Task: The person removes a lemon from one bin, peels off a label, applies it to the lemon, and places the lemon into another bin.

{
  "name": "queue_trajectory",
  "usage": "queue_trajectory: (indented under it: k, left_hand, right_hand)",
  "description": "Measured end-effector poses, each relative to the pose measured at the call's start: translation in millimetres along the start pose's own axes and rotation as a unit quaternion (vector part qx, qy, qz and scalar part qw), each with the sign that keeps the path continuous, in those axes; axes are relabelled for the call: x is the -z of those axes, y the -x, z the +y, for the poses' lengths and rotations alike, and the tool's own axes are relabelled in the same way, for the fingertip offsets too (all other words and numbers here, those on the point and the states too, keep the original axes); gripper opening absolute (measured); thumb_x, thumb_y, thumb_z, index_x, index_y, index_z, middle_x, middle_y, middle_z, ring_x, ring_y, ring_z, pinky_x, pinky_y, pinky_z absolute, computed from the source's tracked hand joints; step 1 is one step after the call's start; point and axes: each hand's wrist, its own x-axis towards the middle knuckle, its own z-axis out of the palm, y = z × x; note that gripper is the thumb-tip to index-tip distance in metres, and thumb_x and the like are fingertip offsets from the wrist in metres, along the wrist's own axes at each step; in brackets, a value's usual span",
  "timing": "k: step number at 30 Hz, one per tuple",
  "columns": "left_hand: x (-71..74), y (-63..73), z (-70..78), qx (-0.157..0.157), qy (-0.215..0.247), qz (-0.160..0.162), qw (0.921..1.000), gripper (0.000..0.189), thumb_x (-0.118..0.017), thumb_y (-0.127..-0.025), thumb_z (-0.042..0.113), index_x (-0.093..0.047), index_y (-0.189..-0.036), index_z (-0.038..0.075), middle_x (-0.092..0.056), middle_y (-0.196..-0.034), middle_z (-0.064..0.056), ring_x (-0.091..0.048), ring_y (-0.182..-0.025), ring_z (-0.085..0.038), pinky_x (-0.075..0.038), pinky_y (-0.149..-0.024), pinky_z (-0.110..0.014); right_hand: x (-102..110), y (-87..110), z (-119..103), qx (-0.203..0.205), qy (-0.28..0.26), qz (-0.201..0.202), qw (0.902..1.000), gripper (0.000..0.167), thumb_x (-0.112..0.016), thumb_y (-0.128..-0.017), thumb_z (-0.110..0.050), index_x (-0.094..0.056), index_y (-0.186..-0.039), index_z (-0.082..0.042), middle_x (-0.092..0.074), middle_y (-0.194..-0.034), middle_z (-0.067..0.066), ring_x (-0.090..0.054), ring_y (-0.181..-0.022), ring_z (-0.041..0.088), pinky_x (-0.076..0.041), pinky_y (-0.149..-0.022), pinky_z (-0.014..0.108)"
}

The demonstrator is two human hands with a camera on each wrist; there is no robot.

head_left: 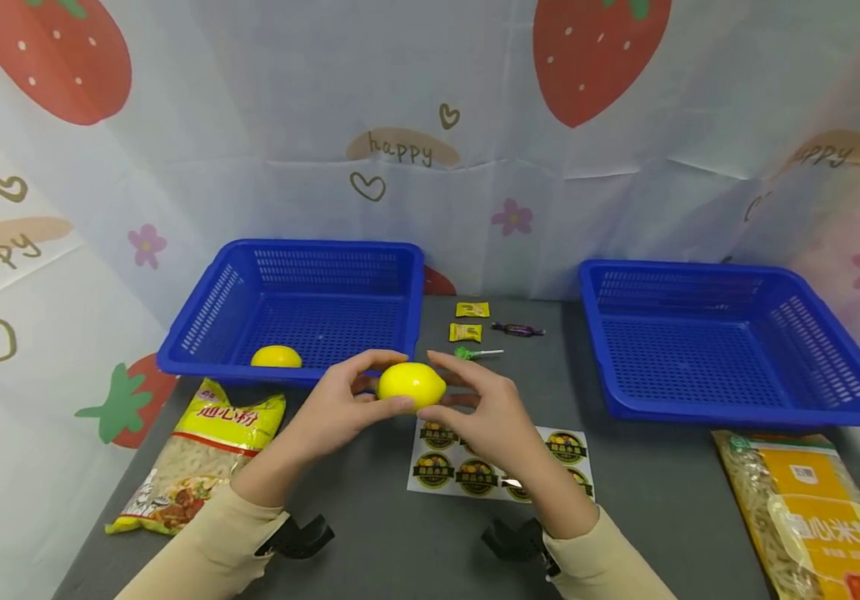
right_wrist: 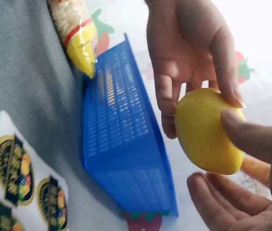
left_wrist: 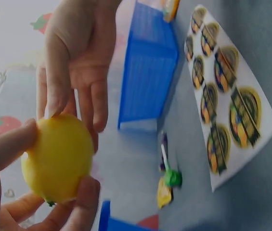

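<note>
A yellow lemon (head_left: 411,384) is up over the table in front of me, between both hands. My left hand (head_left: 342,402) grips it from the left, thumb on the near side and fingers at the far side. From the right, my right hand (head_left: 496,417) holds the other end, its thumb lying on the lemon's skin. The left wrist view shows a small dark green spot at one end of the lemon (left_wrist: 58,159). Below the hands lies a white sheet of round fruit stickers (head_left: 475,492), partly covered by the right hand and forearm.
A second lemon (head_left: 276,357) lies in the left blue basket (head_left: 332,312). Another blue basket (head_left: 685,354) stands at the right. Between them are two yellow-wrapped candies (head_left: 465,332), a purple one (head_left: 517,330) and a green lollipop (head_left: 467,353). Noodle bags (head_left: 205,454) (head_left: 812,517) flank the table.
</note>
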Motion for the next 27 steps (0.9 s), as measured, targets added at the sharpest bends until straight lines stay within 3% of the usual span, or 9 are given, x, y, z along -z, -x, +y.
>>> queue_trajectory:
  k: [3,8,15,21,27]
  left_hand:
    - [-13.6,-4.6,0.3,0.000,0.001,-0.003,1.0000,0.052,-0.078,-0.090,0.034,-0.059,-0.136,0.018,-0.060,-0.135,-0.004,-0.067,-0.107,-0.023,-0.057,-0.083,-0.035]
    - [-34.2,-10.3,0.5,0.004,0.037,-0.025,0.9990,0.059,-0.079,-0.089,0.030,-0.055,-0.141,0.012,-0.058,-0.138,-0.009,-0.067,-0.111,-0.023,-0.058,-0.087,-0.036]
    - [-50.7,-16.8,-5.0,0.005,0.084,-0.033,0.9959,0.057,-0.079,-0.090,0.022,-0.054,-0.141,0.013,-0.051,-0.145,-0.010,-0.065,-0.121,-0.029,-0.059,-0.090,-0.037]
    - [-70.1,-28.9,-21.8,-0.008,0.057,-0.006,0.9983,0.056,-0.077,-0.091,0.027,-0.057,-0.143,0.014,-0.058,-0.138,-0.008,-0.063,-0.121,-0.027,-0.058,-0.091,-0.029]
    - [-89.3,-42.9,-36.3,0.008,0.031,0.005,0.9995,0.057,-0.074,-0.093,0.029,-0.056,-0.144,0.011,-0.059,-0.137,-0.012,-0.064,-0.120,-0.027,-0.058,-0.092,-0.030]
  right_hand:
    - [7,7.7,7,0.003,-0.025,0.003,0.9997,0.063,-0.082,-0.085,-0.018,-0.058,-0.143,-0.023,-0.061,-0.138,0.000,-0.064,-0.120,0.020,-0.057,-0.092,0.026]
    - [19,21.3,21,0.002,-0.064,0.018,0.9978,0.056,-0.081,-0.085,-0.013,-0.063,-0.138,-0.017,-0.061,-0.137,0.003,-0.063,-0.119,0.023,-0.058,-0.091,0.029]
    - [34,30.0,33,0.008,-0.049,0.043,0.9979,0.057,-0.080,-0.085,-0.012,-0.063,-0.138,-0.018,-0.062,-0.135,0.006,-0.063,-0.119,0.024,-0.058,-0.091,0.028]
    - [46,31.2,44,-0.014,-0.012,0.048,0.9987,0.056,-0.080,-0.085,-0.013,-0.063,-0.138,-0.015,-0.063,-0.134,0.007,-0.064,-0.119,0.025,-0.058,-0.090,0.029]
    - [54,29.2,65,-0.062,0.024,0.038,0.9971,0.057,-0.079,-0.087,-0.019,-0.060,-0.141,-0.013,-0.063,-0.136,0.010,-0.065,-0.119,0.027,-0.058,-0.092,0.031]
